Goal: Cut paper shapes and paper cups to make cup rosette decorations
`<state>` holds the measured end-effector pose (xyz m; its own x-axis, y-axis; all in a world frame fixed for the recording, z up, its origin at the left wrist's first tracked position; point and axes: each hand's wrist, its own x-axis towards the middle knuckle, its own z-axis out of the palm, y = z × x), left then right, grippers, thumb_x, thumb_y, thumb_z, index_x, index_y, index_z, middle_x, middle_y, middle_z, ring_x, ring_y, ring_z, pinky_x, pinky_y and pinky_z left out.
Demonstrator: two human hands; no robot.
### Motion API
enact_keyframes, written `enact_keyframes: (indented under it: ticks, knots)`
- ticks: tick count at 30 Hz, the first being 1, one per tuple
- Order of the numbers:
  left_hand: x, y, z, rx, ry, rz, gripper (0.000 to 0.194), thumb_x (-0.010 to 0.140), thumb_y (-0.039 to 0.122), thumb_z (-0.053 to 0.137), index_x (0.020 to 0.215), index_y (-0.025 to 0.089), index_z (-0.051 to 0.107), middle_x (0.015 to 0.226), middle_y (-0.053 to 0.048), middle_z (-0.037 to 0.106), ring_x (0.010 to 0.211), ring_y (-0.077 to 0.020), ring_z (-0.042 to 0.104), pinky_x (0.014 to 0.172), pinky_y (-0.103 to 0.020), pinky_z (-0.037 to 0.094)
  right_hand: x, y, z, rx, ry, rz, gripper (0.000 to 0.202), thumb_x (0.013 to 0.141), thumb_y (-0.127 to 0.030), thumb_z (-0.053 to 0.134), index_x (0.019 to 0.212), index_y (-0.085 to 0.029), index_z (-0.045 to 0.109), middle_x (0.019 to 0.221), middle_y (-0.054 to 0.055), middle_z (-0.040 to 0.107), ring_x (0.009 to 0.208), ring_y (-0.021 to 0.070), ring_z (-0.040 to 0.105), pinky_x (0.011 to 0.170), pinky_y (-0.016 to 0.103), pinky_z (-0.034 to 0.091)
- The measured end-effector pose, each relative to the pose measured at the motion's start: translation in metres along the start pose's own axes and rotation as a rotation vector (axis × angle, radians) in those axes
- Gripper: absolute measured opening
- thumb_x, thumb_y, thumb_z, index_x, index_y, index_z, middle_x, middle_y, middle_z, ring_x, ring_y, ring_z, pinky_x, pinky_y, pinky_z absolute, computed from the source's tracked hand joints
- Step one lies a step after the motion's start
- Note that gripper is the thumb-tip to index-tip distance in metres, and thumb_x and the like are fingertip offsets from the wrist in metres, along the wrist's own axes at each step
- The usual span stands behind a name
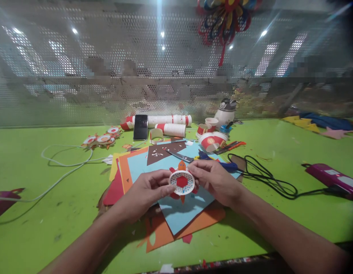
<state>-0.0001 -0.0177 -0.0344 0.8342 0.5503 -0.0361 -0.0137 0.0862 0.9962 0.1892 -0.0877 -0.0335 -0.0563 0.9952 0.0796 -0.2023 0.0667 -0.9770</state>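
A small paper turtle (182,182) with a round white rim, a red centre, blue dots and an orange head is held up between both hands. My left hand (153,186) grips its left side, thumb on the rim. The fingers of my right hand (212,177) pinch its upper right edge near a red leg. Beneath them lie light blue sheets (176,219) on orange sheets (162,238). Scissors (180,156) and a blue-handled tool (229,166) rest just beyond my right hand.
On the green table (65,236), several finished turtles (104,139) sit at left. Behind the papers are a phone (140,127), stacked paper cups (172,130) and a bottle (225,114). A black cable (264,175) leads to a purple power strip (333,179). A white cable crosses the left.
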Motion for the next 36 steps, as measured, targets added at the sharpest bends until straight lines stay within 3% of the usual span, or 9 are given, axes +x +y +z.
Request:
enact_keyframes:
  ticks: [5,13,20,28,36]
  knots:
    - [0.0004,-0.0029,0.0002,-0.038,0.007,-0.025,0.024,0.078,0.026,0.065,0.100,0.016,0.063,0.095,-0.006,0.069,0.081,-0.0154,0.064,0.078,-0.028,0.049,0.0013,0.0007,0.0010,0.135,-0.025,0.060,0.021,0.080,-0.032,0.066,0.072,-0.014,0.059,0.061,-0.003,0.054,0.051,0.0070,0.047,0.048,0.021,0.038]
    - [0.0038,-0.0074,-0.0037,-0.162,0.056,-0.055,0.025,0.076,0.025,0.068,0.098,0.015,0.065,0.091,-0.006,0.068,0.081,-0.0151,0.063,0.077,-0.028,0.049,0.0045,0.0042,0.0000,0.115,0.022,0.093,0.027,0.084,-0.039,0.059,0.077,-0.014,0.063,0.068,0.000,0.057,0.056,0.0072,0.048,0.052,0.020,0.038]
    - [0.0069,-0.0070,-0.0032,-0.301,0.040,-0.100,0.014,0.078,0.023,0.066,0.087,0.013,0.066,0.079,-0.003,0.062,0.072,-0.0123,0.057,0.077,-0.035,0.052,0.0060,0.0068,-0.0002,0.060,0.101,0.156,0.023,0.073,-0.034,0.073,0.079,-0.013,0.066,0.070,0.002,0.060,0.057,0.0082,0.048,0.052,0.023,0.041]
    - [0.0057,-0.0066,-0.0018,-0.332,0.001,-0.103,0.026,0.083,0.033,0.059,0.100,0.014,0.067,0.084,-0.007,0.064,0.075,-0.0152,0.059,0.076,-0.037,0.053,0.0090,0.0098,-0.0038,0.148,0.117,0.195,0.025,0.073,-0.036,0.073,0.075,-0.012,0.066,0.055,-0.004,0.053,0.049,0.0057,0.043,0.048,0.021,0.039]
    - [0.0072,-0.0046,0.0061,-0.277,0.031,-0.049,0.038,0.078,0.022,0.066,0.115,0.012,0.061,0.100,-0.012,0.067,0.080,-0.0153,0.061,0.074,-0.030,0.052,0.0094,0.0105,-0.0011,0.149,0.099,0.217,0.029,0.074,-0.040,0.070,0.076,-0.012,0.064,0.058,-0.002,0.055,0.047,0.0072,0.050,0.044,0.020,0.040]
